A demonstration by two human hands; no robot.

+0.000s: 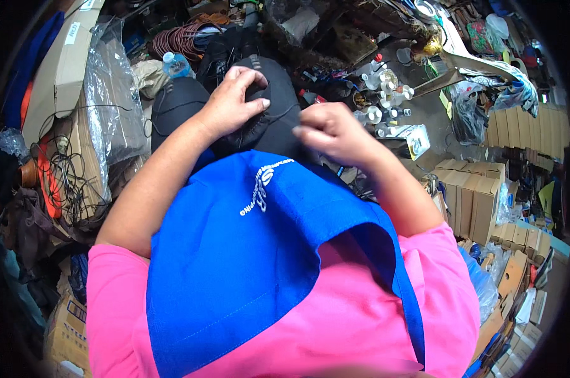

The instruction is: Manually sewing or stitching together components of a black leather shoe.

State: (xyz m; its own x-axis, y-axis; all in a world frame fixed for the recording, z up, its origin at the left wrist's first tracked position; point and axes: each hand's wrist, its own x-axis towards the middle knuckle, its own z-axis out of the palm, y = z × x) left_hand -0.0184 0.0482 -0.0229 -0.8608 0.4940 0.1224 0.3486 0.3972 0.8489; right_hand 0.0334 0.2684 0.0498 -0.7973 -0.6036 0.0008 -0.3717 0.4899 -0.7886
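Note:
My left hand (236, 101) is over my lap, its fingers curled and its thumb apart from the index finger. Beneath it lies a dark, crumpled black item (248, 133), between my dark-trousered legs. Whatever the curled fingers hold is hidden. My right hand (334, 131) is closed beside my right thigh, slightly smeared by motion, the thumb pressed to the fingers. What it grips does not show. A thin black cord (283, 113) crosses the right thigh between the two hands. A blue apron (234, 252) covers my front over a pink shirt.
Several clear plastic bottles (385, 91) stand ahead to the right. Flattened cardboard stacks (470, 198) are at the right. A long carton (71, 57), plastic-wrapped boards (112, 94) and tangled wires (64, 179) crowd the left. A coil of reddish-brown cable (178, 41) lies ahead.

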